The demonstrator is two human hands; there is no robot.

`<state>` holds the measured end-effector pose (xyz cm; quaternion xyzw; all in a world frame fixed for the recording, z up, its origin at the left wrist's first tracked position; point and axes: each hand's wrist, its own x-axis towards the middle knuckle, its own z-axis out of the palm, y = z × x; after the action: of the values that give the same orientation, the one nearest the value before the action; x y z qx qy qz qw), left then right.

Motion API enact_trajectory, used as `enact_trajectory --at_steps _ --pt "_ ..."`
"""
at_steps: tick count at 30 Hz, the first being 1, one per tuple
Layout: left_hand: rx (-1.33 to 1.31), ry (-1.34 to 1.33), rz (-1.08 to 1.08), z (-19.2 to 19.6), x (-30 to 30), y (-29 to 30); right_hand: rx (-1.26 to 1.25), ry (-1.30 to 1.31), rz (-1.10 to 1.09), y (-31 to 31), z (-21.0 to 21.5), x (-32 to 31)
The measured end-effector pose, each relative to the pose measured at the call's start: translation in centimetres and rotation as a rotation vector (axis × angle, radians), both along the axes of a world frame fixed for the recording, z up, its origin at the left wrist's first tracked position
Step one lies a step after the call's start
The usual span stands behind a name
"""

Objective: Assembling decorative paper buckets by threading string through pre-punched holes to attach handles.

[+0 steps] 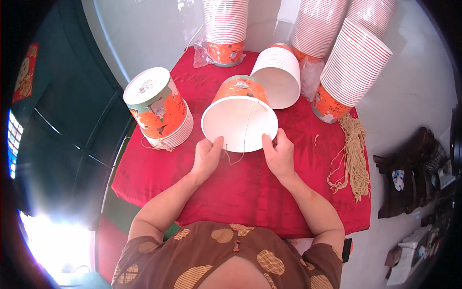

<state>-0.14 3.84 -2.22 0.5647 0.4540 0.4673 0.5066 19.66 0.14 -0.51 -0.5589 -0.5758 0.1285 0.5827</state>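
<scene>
Brown patterned shirt (pixel 216 257) lay nearest in head view. Left hand (pixel 208 156) and right hand (pixel 280 153) pinched rim of white-lined orange bucket (pixel 224 118), tilted with mouth toward wearer over red-covered desk (pixel 216 197). Thin cord (pixel 246 127) hung across mouth, lower loop slack past rim. Judged good practice: even two-sided hold, rim undented, cord clear of thumbs.

On the red cloth-covered table (pixel 211 200), tall bucket stacks (pixel 355 67), an inverted stack (pixel 161 111), a tipped stack (pixel 278 85), tan strings (pixel 355 161).
</scene>
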Motion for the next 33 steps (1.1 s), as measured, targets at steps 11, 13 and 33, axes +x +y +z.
enact_trajectory --at_steps 11,13,33 --pt "0.184 -0.074 0.022 3.2 -2.2 -0.9 -0.011 -0.154 -0.068 0.6 2.2 3.6" --pt "0.449 0.03 0.034 4.5 -3.1 -1.4 -0.039 -0.151 -0.068 0.7 2.0 4.0" --pt "0.52 -0.865 -0.696 15.0 -4.0 -15.1 -0.07 -0.212 -0.011 1.0 -1.3 3.2"
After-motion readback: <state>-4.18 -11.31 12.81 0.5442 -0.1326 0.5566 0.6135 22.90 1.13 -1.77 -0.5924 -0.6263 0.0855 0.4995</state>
